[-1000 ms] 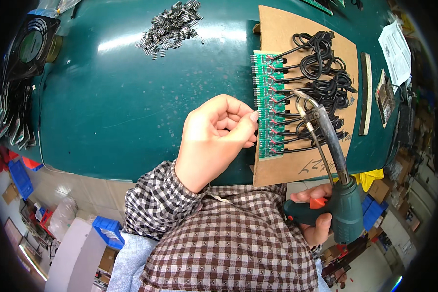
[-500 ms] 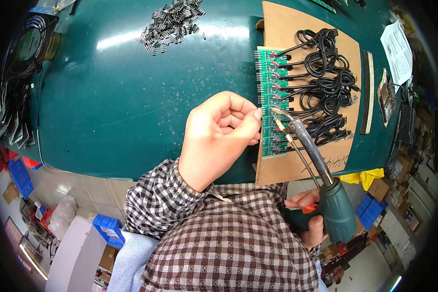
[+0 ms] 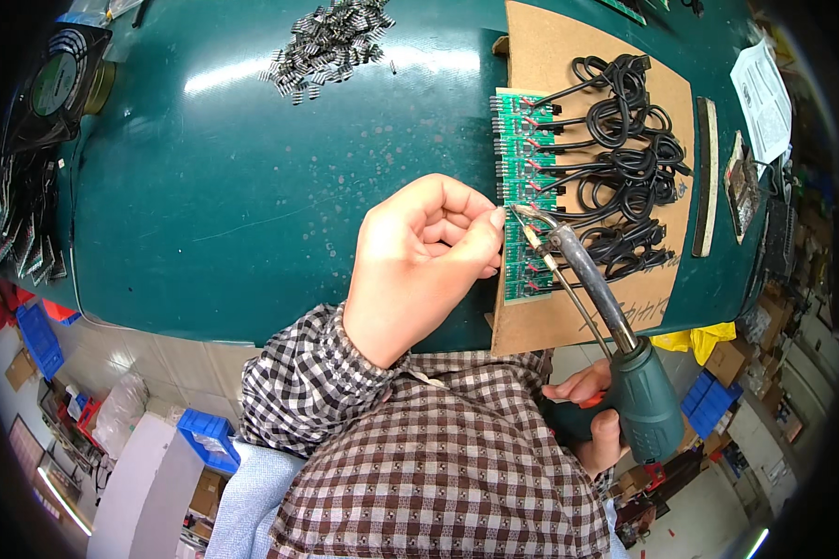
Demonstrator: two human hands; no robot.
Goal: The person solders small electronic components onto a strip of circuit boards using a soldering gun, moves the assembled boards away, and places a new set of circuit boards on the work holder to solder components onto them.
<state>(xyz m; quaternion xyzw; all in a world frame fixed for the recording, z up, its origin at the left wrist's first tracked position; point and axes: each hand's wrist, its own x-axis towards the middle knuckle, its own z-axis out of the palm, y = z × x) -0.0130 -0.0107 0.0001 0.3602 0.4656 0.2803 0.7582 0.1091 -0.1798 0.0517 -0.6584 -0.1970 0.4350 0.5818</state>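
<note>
My left hand (image 3: 424, 261) is pinched, thumb against forefinger, at the left edge of a strip of green circuit boards (image 3: 522, 149). Whatever sits between those fingertips is too small to make out. In my right hand (image 3: 598, 447) is a green soldering gun (image 3: 645, 401) with a bent metal barrel and a thin feed tube beside it. Its tip reaches the board edge, close by my left fingertips. Metal pins stick out along the strip's upper left side. Black cables (image 3: 615, 121), coiled in bundles, run from the boards to the right.
Under the boards and cables lies a brown cardboard sheet (image 3: 587, 28) on the green table (image 3: 252, 205). A pile of small pin headers (image 3: 331, 47) is at the far side. A fan (image 3: 61, 84) and stacked boards (image 3: 23, 219) stand at left; a grey strip (image 3: 706, 177) lies right.
The soldering gun's tip has shifted slightly left, toward the boards' pinned edge and my left fingertips. My left hand has barely moved.
</note>
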